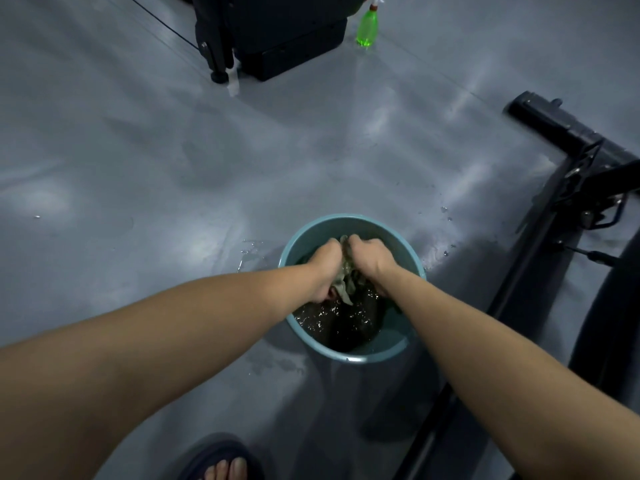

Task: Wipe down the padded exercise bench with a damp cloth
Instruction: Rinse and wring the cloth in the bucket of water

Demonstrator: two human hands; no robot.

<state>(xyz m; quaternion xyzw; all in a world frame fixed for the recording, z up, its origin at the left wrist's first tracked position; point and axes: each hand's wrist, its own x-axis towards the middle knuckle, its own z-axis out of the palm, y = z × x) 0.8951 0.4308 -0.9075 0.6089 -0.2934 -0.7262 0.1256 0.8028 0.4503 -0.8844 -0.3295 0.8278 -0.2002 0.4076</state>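
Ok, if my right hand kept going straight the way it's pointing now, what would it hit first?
The right hand grips the wet cloth. Pushed on along its forearm's line, it would probably meet the left hand just across the cloth, then the far wall of the teal bucket. Depth is unclear.

I have one wide view, from the head camera. It looks forward and steeply down onto the bucket (394,337), near below me. Grey floor (207,150) beyond the bucket fills the upper frame.
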